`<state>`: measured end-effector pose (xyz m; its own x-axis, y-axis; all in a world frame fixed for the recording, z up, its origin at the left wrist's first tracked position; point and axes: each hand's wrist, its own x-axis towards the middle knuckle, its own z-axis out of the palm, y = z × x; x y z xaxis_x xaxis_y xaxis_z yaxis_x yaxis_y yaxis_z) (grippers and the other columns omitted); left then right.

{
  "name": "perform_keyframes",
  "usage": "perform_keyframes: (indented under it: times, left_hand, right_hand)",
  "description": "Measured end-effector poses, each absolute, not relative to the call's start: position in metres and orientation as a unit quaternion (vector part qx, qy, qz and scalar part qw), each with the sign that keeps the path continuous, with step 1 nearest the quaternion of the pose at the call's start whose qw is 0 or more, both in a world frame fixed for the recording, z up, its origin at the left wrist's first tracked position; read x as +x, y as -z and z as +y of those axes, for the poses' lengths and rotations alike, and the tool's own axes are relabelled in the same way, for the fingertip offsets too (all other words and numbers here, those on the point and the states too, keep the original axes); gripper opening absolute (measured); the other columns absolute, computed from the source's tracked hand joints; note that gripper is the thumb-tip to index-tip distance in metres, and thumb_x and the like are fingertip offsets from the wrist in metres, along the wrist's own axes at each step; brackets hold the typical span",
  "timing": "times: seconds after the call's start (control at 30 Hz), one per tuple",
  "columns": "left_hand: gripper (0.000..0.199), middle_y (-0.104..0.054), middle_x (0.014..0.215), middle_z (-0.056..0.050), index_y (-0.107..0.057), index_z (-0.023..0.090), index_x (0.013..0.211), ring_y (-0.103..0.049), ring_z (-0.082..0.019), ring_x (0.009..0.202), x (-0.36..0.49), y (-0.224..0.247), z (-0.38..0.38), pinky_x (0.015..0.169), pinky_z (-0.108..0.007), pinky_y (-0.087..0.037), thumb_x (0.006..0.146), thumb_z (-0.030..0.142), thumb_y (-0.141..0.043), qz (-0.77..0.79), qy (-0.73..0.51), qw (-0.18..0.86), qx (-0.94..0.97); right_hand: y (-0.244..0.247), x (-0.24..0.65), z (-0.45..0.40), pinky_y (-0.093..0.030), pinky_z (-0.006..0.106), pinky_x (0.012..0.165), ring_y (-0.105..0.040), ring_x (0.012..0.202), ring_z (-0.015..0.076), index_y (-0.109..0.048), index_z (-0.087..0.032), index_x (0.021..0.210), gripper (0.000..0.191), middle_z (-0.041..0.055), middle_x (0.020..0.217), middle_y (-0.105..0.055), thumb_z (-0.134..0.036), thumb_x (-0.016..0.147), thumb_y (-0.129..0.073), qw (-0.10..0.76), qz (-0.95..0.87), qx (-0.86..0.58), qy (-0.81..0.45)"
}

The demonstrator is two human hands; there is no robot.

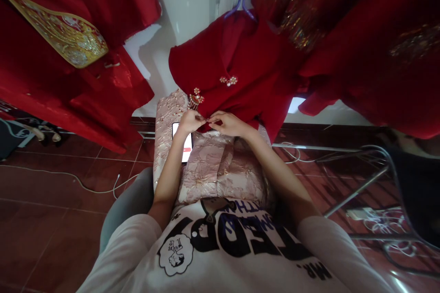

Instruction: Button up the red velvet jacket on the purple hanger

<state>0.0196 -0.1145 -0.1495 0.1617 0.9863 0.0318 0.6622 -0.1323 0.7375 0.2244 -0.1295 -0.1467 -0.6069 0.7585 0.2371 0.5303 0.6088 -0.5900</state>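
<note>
A red garment [250, 64] hangs from a purple hanger [243, 2], its lower part reaching my lap. Two gold, jewelled ornaments [228, 81] sit on its front, and another beaded ornament [195, 99] lies at its left edge, just above my left hand. My left hand [193, 122] is closed in a pinch at the garment's lower edge. Facing it, my right hand [225, 123] pinches at nearly the same spot; what the fingertips hold is too small to make out. Pink brocade fabric [220, 165] is bunched on my lap below both hands.
A lit phone [186, 144] lies on the brocade beside my left wrist. Red garments with gold decoration [79, 39] hang at left and right. A metal-framed chair [392, 169] stands right, with white cables [388, 224] beneath. Another cable [85, 187] crosses the tiled floor at left.
</note>
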Motion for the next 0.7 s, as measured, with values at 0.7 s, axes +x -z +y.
perform_keyframes:
  times: [0.7]
  left_hand:
    - [0.007, -0.078, 0.076, -0.003, -0.078, 0.01, 0.072, -0.075, -0.018, 0.077, 0.022, 0.147, -0.115, 0.075, -0.025, -0.057, 0.068, 0.006, -0.073, 0.572, -0.319, 0.344, 0.673]
  right_hand:
    - [0.15, 0.225, -0.127, -0.059, 0.044, 0.098, -0.073, 0.101, 0.0231, -0.079, -0.018, 0.105, 0.019, 0.0111, 0.111, -0.077, -0.024, 0.094, -0.065, 0.273, -0.853, -0.371, -0.244]
